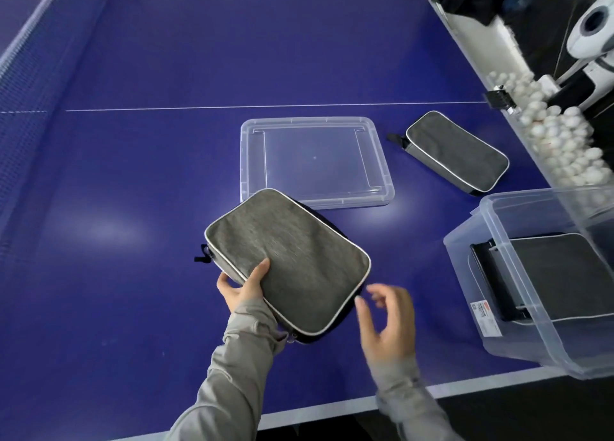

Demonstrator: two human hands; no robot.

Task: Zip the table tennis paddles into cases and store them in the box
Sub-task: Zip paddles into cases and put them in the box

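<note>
Gripping one case [287, 261], left hand [244, 286]; three cases total, one box [498, 307].

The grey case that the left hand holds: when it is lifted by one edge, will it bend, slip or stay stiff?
The grey case probably stays fairly stiff: gripped by the left hand at one edge, its flat top shows no sag. The woven-looking fabric likely gives decent grip, so slipping seems unlikely. It looks light for its size, since one hand tilts it.
</note>
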